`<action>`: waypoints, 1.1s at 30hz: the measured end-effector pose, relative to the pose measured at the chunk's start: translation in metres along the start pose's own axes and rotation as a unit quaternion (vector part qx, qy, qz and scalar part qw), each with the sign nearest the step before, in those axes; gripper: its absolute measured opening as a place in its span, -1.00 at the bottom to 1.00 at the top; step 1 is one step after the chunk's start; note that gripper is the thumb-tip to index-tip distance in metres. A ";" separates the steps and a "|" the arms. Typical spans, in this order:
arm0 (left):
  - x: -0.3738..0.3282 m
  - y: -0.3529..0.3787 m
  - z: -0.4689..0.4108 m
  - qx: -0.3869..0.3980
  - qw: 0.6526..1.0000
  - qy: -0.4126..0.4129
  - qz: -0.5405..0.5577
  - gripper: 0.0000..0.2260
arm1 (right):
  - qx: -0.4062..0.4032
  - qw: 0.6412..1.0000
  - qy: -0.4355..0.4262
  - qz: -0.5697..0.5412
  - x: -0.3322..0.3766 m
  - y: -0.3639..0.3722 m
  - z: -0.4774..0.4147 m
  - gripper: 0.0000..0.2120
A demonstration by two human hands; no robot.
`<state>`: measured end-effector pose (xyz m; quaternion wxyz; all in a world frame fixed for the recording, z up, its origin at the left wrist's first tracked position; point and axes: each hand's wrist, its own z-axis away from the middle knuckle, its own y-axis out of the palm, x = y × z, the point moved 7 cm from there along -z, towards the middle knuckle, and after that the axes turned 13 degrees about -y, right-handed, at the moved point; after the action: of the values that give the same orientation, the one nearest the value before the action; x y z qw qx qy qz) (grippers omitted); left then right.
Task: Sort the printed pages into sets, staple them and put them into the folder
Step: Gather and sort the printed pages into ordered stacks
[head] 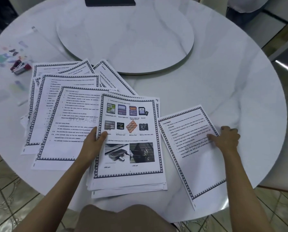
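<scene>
Hands apart: our left hand [94, 141] grips the page stack [128, 148], our right hand [226, 137] lies flat on a single page [190, 153] beside it.

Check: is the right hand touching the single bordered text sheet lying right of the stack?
Touching. The head view shows the right hand pressed flat on the single bordered text sheet, fingertips overlapping its right edge, with no gap visible.

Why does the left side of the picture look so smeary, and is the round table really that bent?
Head view: the wide-angle lens bows the white marble table; the red-and-black stapler near the left edge is blurred, as is the small print; the picture page on the middle stack is sharpest.
</scene>
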<state>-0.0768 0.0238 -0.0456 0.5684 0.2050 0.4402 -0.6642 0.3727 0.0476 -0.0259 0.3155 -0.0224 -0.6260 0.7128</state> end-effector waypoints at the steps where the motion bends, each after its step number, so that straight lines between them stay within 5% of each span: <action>1: -0.001 0.001 0.001 -0.001 1.000 0.001 0.000 -0.68 | -0.002 1.000 0.007 -0.005 -0.003 0.000 0.001 -0.31; 9: -0.009 0.012 0.008 -0.009 1.000 0.001 -0.009 -0.71 | -0.029 1.000 0.002 0.002 -0.010 -0.007 -0.003 -0.50; 14: -0.013 0.019 0.012 -0.015 1.000 -0.003 -0.013 -0.67 | -0.068 0.994 -0.079 -0.017 -0.006 -0.026 -0.004 -0.86; 22: -0.003 0.026 0.007 0.001 0.999 -0.034 -0.018 -0.59 | -0.117 0.949 -0.175 -0.235 0.001 -0.082 -0.008 -0.69; 26: -0.003 0.033 0.008 0.008 0.999 -0.044 -0.011 -0.54 | -0.130 0.911 -0.175 -0.349 -0.003 -0.100 -0.012 -0.72; 28: -0.006 0.038 0.010 0.006 0.999 -0.035 -0.013 -0.57 | -0.132 0.896 -0.171 -0.387 0.001 -0.103 -0.012 -0.89; 33: -0.009 0.045 0.014 0.010 0.999 -0.033 -0.005 -0.60 | -0.084 0.910 -0.143 -0.380 0.020 -0.064 -0.014 -0.72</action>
<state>-0.0294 0.0193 -0.0472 0.5771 0.1867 0.4158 -0.6777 0.3897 0.0706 0.0369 0.4666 0.2927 -0.6831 0.4796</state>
